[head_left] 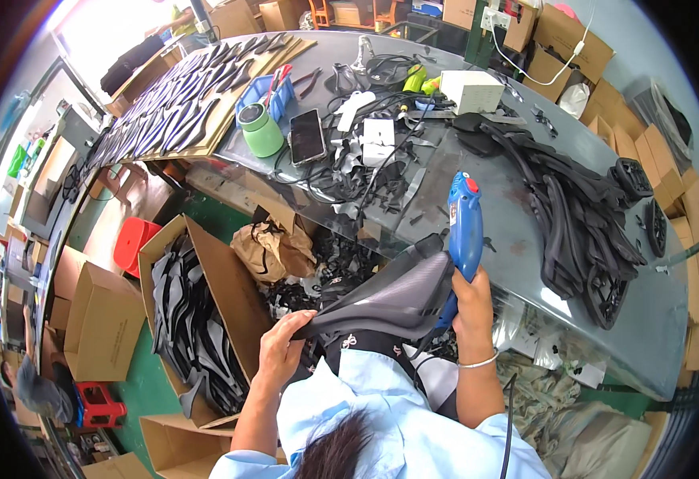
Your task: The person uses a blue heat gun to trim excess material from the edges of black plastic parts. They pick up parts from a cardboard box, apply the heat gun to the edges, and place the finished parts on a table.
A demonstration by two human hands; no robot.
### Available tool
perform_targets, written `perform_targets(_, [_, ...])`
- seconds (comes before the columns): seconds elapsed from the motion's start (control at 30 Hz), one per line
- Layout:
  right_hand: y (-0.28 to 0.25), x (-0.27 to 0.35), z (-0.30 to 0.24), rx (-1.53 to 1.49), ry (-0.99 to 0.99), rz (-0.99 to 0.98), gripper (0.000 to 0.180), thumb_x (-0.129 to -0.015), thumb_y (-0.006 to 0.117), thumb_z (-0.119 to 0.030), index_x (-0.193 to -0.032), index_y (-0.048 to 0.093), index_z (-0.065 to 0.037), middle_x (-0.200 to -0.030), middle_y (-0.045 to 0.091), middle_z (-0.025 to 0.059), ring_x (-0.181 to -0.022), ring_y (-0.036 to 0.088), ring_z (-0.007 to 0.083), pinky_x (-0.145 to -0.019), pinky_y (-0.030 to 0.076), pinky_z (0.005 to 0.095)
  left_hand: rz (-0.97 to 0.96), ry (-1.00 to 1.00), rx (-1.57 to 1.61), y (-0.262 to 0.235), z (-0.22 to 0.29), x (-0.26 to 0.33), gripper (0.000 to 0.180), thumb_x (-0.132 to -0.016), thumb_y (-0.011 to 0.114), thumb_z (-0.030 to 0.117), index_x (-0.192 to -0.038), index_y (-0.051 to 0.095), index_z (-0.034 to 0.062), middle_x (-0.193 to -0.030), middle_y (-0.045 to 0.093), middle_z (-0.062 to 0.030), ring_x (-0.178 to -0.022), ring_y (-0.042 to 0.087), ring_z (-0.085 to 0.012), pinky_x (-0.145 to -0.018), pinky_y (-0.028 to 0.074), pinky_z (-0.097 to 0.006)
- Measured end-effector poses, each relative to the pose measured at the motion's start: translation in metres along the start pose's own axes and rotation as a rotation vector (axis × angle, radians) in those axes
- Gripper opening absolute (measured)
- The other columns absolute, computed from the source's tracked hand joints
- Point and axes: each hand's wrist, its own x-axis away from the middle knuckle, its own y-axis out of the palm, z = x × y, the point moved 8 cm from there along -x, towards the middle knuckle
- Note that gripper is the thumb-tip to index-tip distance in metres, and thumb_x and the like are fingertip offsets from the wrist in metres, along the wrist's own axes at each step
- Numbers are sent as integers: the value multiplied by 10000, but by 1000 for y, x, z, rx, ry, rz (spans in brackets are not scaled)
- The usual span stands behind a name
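Note:
A black bicycle-saddle-shaped piece (373,307) with a glossy grey panel is held in front of my body, over the table's near edge. My left hand (284,342) is closed on its narrow end, thumb and fingers pinching the tip. In my right hand (472,307) is a blue corded hand tool (465,227) with a red button, pointing up and away from me. The tool lies against the wide end of the black piece; whether my right fingers also touch that piece is hidden.
Soft black pieces (565,207) are heaped on the grey table (509,231) at right. A green flask (261,132), a phone (308,137), cables and scraps lie farther back. At left, a cardboard box (225,303) holds many black pieces; wooden boards carry more rows.

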Motion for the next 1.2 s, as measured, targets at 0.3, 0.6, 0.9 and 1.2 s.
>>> perform_targets(0.3, [18,2,-1,-10,77,-93,327,-740,764,-125,-976,561,-24,-810,545,-16,-721,530,70,-668,440,223,128,-6,0,-25,-12,17,478,-636,420,-168,-1070,559,-24,-1059,643,-192,-988,633,-315,-873,486,-339])
perform_targets(0.6, [27,16,-18,52,26,-92,357,-680,765,-58,-963,551,-20,-856,524,-3,-725,511,82,-660,433,220,131,-201,-38,-15,-21,18,417,-692,558,-130,-1091,544,-10,-1089,621,-178,-1089,576,-295,-938,437,-346])
perform_targets(0.9, [69,35,-23,316,-207,-38,329,-716,717,-70,-981,534,-5,-826,564,26,-722,521,98,-669,450,251,377,268,-362,39,86,-6,624,-557,793,54,-1113,511,57,-1222,511,-184,-1138,486,-352,-969,368,-470])
perform_targets(1.2, [85,48,-37,517,-261,-325,333,-669,724,-79,-902,491,-28,-679,584,72,-586,571,139,-593,469,280,325,-449,331,-23,21,-26,195,-823,658,85,-980,644,-30,-890,661,-45,-805,586,-87,-748,455,-229])
